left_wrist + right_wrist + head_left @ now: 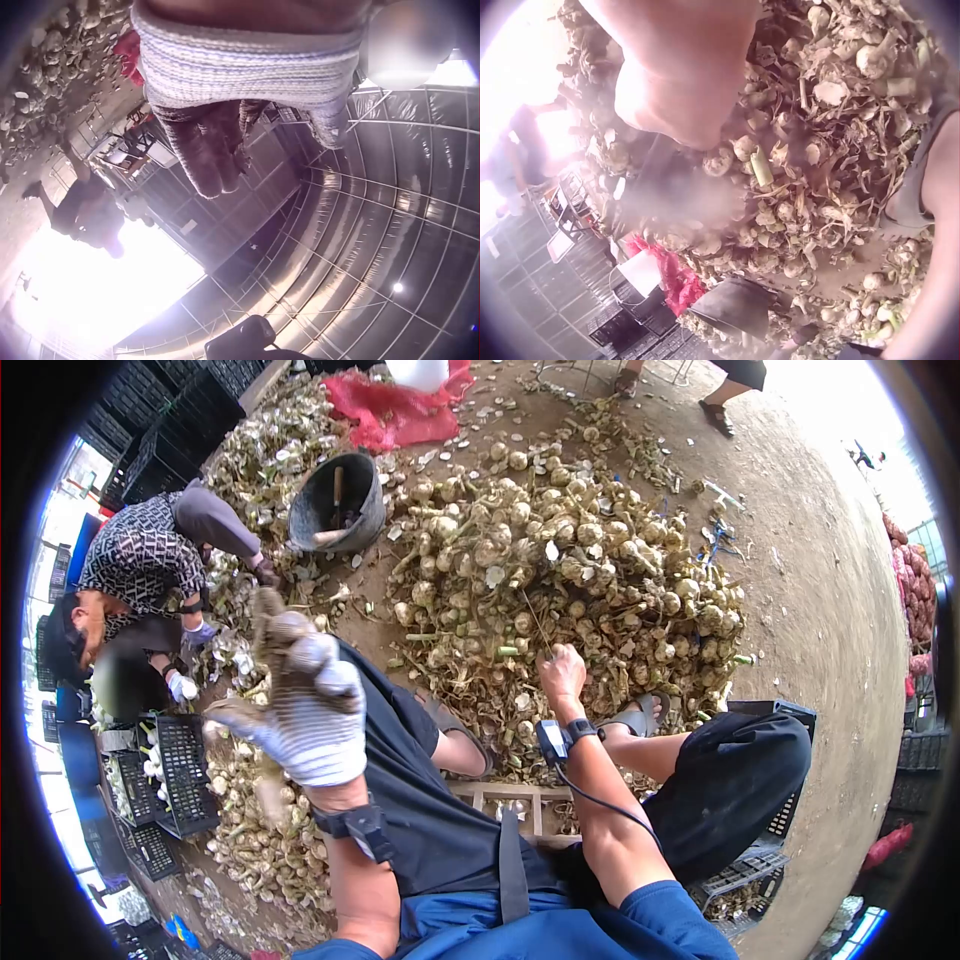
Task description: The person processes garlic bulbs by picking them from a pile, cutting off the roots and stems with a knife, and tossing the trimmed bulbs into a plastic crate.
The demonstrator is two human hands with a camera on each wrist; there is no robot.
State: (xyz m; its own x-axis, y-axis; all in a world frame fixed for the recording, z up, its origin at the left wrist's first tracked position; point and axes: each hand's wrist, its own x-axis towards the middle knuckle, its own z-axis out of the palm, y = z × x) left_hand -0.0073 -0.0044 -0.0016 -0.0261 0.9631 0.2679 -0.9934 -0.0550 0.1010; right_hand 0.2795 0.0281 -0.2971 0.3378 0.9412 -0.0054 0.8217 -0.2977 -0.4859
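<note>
A glove with white and grey stripes and soiled fingers covers my left hand (pixel 310 710), raised over the left thigh. Its thumb points out to the side and its fingers are loosely bent; in the left wrist view the gloved hand (pixel 247 90) shows darkened fingers hanging down, with no clear object held. My bare right hand (pixel 563 672) is curled round the end of a thin tool (pixel 537 618), directed at the garlic heap (pixel 590 550). In the right wrist view the hand (pixel 682 82) hides its own fingertips, and the tool is blurred.
A dark bucket (pixel 365 525) with wooden handles inside stands beyond my left hand. Another person (pixel 150 560) bends over garlic at the left, near black crates (pixel 185 775). A wooden frame (pixel 540 805) lies between my legs. Red netting (pixel 385 420) lies at the back.
</note>
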